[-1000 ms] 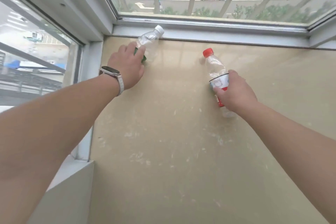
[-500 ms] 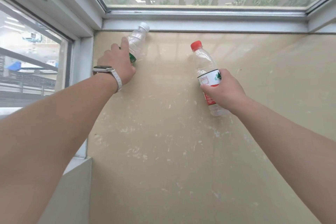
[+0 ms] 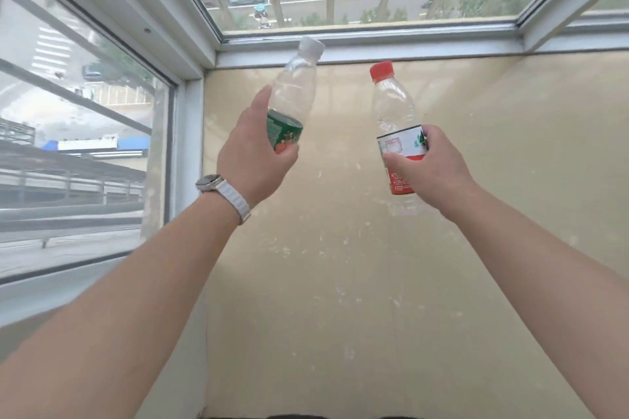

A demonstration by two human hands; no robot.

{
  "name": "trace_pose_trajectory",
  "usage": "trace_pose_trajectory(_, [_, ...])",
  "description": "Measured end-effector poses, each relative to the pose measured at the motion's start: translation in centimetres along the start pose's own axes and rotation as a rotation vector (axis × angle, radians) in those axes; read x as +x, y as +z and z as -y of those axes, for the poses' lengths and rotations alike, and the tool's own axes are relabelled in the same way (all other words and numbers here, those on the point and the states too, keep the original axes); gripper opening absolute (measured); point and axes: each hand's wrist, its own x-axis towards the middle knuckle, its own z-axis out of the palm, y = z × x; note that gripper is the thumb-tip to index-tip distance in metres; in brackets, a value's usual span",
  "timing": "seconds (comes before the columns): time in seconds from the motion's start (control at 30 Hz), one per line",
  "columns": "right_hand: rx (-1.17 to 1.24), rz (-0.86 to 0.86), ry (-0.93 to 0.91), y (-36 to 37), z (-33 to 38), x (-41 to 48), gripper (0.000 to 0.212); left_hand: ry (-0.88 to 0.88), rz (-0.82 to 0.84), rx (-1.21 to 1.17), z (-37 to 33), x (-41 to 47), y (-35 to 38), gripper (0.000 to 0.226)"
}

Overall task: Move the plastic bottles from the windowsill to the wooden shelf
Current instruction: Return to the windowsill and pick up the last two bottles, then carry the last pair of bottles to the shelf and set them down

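Head view: your left hand [image 3: 253, 160] grips the white-capped bottle [image 3: 295, 95], tilted right. Your right hand [image 3: 429, 170] grips the red-capped bottle [image 3: 394, 112], upright. Both bottles are above the windowsill [image 3: 340, 282], apart.

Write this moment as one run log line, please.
left hand: holds clear plastic bottle with white cap | right hand: holds clear plastic bottle with red cap | beige windowsill: bare | shelf: unseen

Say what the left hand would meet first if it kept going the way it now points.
Probably the white window frame behind the windowsill; the left hand holds the white-capped bottle angled toward it. Depth is unclear.
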Motion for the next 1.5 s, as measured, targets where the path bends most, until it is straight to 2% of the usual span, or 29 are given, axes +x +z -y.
trace_pose_trajectory(0.33, [0.19, -0.131, -0.103, -6.8, 1.4, -14.5, 0.049, 0.073, -0.038, -0.245, -8.6, -9.0, -7.5, 0.062])
trace_pose_trajectory(0.5, [0.283, -0.201, -0.183, -9.7, 1.4, -21.7, 0.049, 0.064, 0.011, -0.445, -11.8, -14.1, -10.7, 0.069])
trace_pose_trajectory(0.77, [0.421, -0.319, -0.261, -11.8, 1.1, -31.1, 0.048, 0.163, 0.057, -0.582, -15.9, -20.0, -13.6, 0.076])
trace_pose_trajectory(1.1, [0.604, -0.517, -0.225, -13.1, -2.5, -40.4, 0.042, 0.35, 0.382, -0.71, -20.5, -24.4, -11.3, 0.059])
trace_pose_trajectory(1.2, [0.646, -0.559, -0.201, -13.9, -4.2, -42.6, 0.041, 0.373, 0.456, -0.742, -22.2, -25.8, -9.9, 0.064])
trace_pose_trajectory(1.33, [0.651, -0.604, -0.202, -15.9, -6.1, -44.1, 0.04, 0.391, 0.484, -0.763, -24.8, -27.9, -9.3, 0.069])
trace_pose_trajectory(1.5, [0.679, -0.639, -0.23, -19.8, -8.3, -45.3, 0.038, 0.42, 0.49, -0.739, -29.0, -29.9, -8.1, 0.065])
